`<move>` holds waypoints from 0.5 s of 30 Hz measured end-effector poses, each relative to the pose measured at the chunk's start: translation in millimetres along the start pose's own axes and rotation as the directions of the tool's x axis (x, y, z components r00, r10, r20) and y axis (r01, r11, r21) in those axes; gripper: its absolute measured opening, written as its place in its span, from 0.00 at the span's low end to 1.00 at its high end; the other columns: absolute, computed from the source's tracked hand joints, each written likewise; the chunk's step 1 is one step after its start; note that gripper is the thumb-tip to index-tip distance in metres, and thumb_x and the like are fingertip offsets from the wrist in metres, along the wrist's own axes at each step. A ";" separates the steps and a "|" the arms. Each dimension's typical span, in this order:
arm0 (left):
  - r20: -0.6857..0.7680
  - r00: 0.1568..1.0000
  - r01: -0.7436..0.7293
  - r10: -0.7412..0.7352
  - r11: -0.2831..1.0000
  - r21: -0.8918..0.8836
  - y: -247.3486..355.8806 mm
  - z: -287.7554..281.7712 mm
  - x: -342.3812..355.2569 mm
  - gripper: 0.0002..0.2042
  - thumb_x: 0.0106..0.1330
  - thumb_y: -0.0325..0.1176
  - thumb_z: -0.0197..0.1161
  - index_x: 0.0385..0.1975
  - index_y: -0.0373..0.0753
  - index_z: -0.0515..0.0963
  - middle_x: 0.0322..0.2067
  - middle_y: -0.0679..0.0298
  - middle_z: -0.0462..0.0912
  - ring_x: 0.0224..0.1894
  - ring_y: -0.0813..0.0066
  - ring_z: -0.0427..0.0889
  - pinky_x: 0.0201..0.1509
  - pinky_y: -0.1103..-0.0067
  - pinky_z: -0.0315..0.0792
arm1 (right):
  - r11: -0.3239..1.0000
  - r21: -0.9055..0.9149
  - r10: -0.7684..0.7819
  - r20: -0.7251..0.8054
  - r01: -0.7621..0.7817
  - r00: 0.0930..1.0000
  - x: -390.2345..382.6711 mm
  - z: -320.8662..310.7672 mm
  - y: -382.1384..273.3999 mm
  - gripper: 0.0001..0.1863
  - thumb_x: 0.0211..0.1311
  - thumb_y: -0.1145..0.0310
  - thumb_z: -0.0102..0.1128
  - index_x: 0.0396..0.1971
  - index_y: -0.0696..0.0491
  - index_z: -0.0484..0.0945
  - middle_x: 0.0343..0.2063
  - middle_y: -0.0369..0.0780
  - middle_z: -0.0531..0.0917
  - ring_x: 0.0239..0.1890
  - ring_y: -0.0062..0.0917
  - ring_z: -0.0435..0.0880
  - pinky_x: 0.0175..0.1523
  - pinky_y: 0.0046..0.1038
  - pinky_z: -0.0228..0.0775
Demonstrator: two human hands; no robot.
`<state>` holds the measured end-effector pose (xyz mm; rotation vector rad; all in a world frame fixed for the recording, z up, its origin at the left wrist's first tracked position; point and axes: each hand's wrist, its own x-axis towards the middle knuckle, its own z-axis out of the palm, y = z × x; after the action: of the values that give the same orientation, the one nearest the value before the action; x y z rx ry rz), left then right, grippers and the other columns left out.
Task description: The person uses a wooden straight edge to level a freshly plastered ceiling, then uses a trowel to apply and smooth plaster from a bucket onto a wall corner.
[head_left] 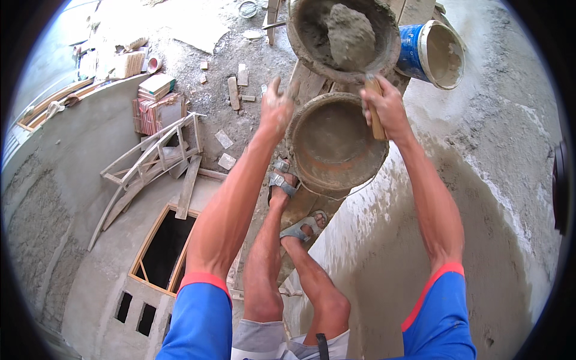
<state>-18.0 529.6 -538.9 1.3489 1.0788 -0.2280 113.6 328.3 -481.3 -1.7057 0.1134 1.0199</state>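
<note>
Wooden-handled tool (377, 111): where is it?

– Right hand (387, 108), fingers wrapped round the handle, over the right rim of the lower bucket (337, 177). Far end blurred, can't make out a blade.

Left hand (279, 108)?

– Nothing seen in it, fingers loosely apart, motion-blurred. Near the lower bucket's left rim; contact, can't tell.

Beyond the handle?

– Grey mortar lump (351, 37), inside the upper basin's (390, 55) outline. Can't tell if it's carried or resting. Lower bucket has mortar smeared up its walls.

Further out?

– Blue bucket (414, 53) right of the basin, tilted, mouth facing right, mortar inside. Sandalled feet (298, 229) below the lower bucket. Wet plaster-like surface (420, 270) on the right.

Left side?

– Stacked boxes (157, 111), wooden frame (157, 157) just below, framed opening (168, 246) lower down.
</note>
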 end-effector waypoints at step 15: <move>0.099 0.992 -0.090 0.083 0.993 0.072 -96.7 9.5 -98.9 0.28 0.58 0.26 0.63 0.59 0.29 0.63 0.51 0.50 0.75 0.54 0.64 0.73 0.59 0.73 0.66 | 0.756 -0.648 -0.096 -0.247 -0.091 0.964 -188.8 29.4 96.5 0.27 0.51 0.73 0.57 0.56 0.57 0.70 0.36 0.52 0.80 0.41 0.47 0.80 0.48 0.43 0.72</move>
<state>-132.6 451.8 -532.8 1.4349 0.9374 -0.2693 -73.0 238.3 -427.4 -2.4925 -0.0926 0.8683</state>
